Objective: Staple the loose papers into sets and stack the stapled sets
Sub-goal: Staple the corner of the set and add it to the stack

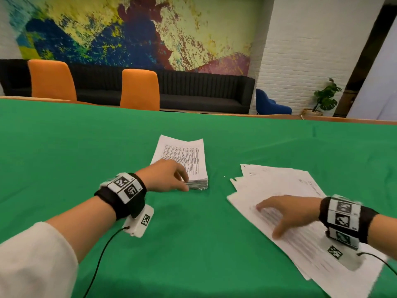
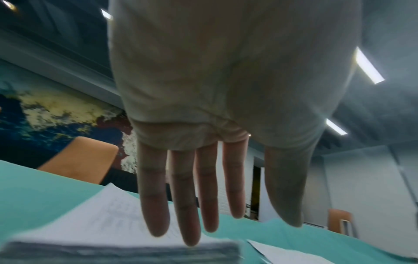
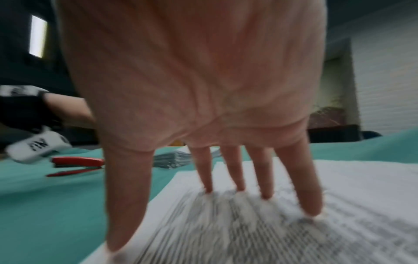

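Near the middle of the green tablecloth (image 1: 86, 147), a squared-up stack of papers (image 1: 189, 155), thick, edges aligned, top sheet printed with dense columns of small text; layered grey page edges visible along the near side; to the right and apart from it, a loose spread of papers (image 1: 285, 186), fanned and skewed, corners poking out at the far left, the near sheets printed with fine lines of text, blurred under the fingers; between and nearer the left wrist, seen only from the right wrist camera, a red stapler (image 3: 76, 165) lying on the cloth with its jaws parted, touching neither pile.

Left hand (image 1: 166, 176) held palm down at the near left corner of the stack, fingers straight and slightly spread, relaxed and holding nothing; fingertips over the top sheet, contact too blurred to tell; thumb down by the near edge; black wrist band with patterned white tags, cable trailing back along the white sleeve (image 1: 36, 261).

Right hand (image 1: 287, 212) flat on the loose spread, palm down, fingers (image 3: 263, 178) extended and splayed, tips pressing on the printed sheet, thumb out to the side near the sheet's left edge; unclenched, nothing pinched; same tagged band on the wrist.
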Demonstrator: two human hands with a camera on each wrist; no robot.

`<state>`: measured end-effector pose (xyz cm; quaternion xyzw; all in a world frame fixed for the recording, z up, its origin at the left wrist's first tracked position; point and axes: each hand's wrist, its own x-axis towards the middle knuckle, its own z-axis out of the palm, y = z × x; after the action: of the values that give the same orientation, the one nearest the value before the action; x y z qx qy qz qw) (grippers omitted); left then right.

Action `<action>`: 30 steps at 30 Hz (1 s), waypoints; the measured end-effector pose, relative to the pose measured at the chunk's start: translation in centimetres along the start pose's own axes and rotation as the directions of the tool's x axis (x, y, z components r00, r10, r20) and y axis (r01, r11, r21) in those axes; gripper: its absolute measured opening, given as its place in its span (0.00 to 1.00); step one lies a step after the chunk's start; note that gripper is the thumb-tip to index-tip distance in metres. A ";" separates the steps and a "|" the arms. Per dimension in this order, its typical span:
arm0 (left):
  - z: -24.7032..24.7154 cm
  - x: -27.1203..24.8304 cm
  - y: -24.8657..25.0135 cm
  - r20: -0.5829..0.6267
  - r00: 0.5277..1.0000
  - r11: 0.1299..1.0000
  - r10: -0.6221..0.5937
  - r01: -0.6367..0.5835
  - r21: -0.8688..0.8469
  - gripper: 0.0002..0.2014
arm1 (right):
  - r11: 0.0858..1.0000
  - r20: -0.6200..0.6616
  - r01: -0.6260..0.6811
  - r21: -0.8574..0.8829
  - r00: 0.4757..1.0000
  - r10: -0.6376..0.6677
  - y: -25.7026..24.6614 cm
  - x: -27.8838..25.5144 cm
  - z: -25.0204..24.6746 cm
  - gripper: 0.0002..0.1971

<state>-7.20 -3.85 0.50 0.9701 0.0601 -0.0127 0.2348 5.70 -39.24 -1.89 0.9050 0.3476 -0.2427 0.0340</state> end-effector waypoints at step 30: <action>4.1 -6.2 0.3 0.077 0.980 0.883 -0.184 0.199 -0.426 0.13 | 0.962 -0.455 0.274 0.014 0.858 -0.238 -8.8 2.3 -2.7 0.46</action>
<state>-13.30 -6.69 -2.65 0.8830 0.1529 -0.0388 0.4421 2.62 -30.56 0.36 0.8828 0.4534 -0.0431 -0.1152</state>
